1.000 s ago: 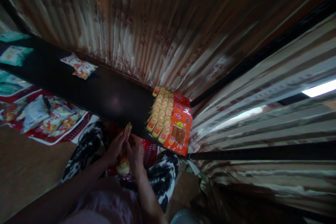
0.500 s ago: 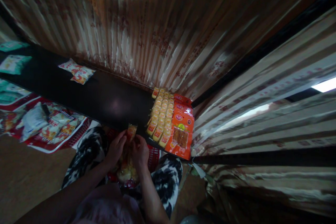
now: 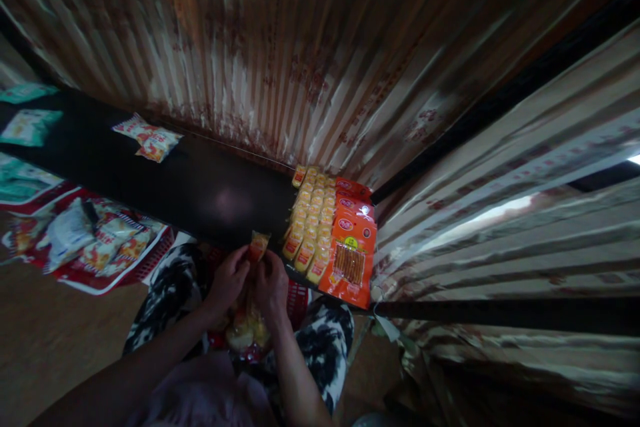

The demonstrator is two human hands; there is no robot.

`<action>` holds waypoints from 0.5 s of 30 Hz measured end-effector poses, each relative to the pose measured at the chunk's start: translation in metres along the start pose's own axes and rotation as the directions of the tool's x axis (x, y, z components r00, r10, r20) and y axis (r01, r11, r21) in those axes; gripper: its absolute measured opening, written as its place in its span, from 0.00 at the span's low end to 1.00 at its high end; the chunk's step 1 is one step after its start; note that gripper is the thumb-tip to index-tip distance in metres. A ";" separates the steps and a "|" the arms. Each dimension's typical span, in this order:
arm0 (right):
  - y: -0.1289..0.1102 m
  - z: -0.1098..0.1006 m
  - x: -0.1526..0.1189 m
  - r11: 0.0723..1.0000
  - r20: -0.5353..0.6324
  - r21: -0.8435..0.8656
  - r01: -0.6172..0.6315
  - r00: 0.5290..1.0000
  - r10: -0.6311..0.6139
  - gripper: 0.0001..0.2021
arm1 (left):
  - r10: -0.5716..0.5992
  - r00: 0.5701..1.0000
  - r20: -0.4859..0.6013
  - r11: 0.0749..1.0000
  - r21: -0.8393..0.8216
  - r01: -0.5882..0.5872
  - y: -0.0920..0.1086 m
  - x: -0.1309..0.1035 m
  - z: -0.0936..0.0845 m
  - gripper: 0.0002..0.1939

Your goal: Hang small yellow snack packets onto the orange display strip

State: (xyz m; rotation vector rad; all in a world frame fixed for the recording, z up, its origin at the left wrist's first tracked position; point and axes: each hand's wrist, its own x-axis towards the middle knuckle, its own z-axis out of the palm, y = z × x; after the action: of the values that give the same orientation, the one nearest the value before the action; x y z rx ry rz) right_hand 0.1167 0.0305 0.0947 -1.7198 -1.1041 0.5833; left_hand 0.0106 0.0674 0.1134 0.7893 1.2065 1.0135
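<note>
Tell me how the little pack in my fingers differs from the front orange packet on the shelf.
The small pack is held up in the left hand; the orange packet lies on the black shelf. The small pack is clearly smaller. The small pack looks yellowish and reddish; the orange packet is bright orange, with brown sticks showing. Both have shiny wrapping.

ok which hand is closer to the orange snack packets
Right. The right hand is left of the orange snack packets; the left hand is farther left, beyond it.
</note>
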 end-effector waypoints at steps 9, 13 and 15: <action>-0.012 0.002 0.012 0.994 -0.055 -0.095 0.046 0.997 -0.051 0.18 | 0.109 0.992 0.070 0.993 0.040 -0.112 0.002 0.018 0.010 0.17; -0.013 0.007 0.021 0.991 -0.024 -0.124 0.040 0.999 -0.044 0.21 | 0.145 0.987 0.061 0.983 0.105 -0.151 0.008 0.026 0.018 0.14; -0.013 0.008 0.025 0.989 -0.010 -0.146 0.026 1.000 -0.028 0.22 | 0.130 0.990 0.045 0.985 0.112 -0.135 0.010 0.029 0.021 0.13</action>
State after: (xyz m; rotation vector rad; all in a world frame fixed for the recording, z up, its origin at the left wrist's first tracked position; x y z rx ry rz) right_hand 0.1167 0.0579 0.1059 -1.8279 -1.1846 0.4846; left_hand 0.0302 0.0988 0.1159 0.9859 1.2006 1.0393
